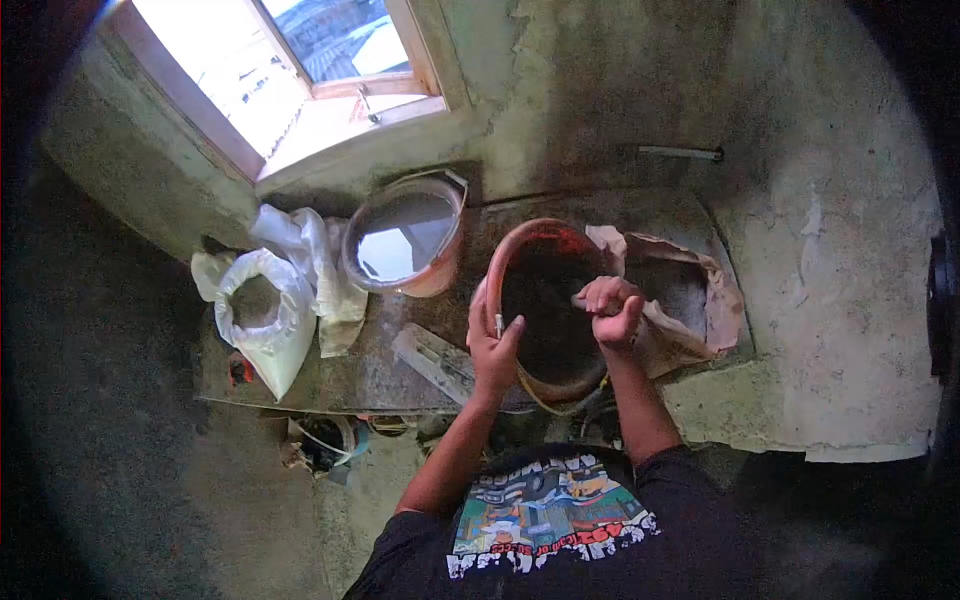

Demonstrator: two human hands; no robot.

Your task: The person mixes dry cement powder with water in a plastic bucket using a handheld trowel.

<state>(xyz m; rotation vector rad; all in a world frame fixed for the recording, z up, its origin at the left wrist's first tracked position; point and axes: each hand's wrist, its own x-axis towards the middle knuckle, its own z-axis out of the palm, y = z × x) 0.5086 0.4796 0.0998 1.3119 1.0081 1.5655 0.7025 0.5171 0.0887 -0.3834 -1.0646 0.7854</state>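
A reddish bucket (528,236) stands before me, its inside dark, with its contents hard to make out. My left hand (490,345) grips its left side, thumb at the rim and fingers along the outer wall. Over the right part of the opening, my right hand (613,308) is closed; a small end of something shows beside its fingers, too little to name. Touching or close to the bucket's right side is an open brown paper sack (722,310) with grey powder inside.
A second bucket (450,262) holding water stands by the wall below an open window (362,85). Left of it are an open white sack (285,345) of powder and crumpled white sacking (335,290). A long pale flat piece (432,362) lies on the slab.
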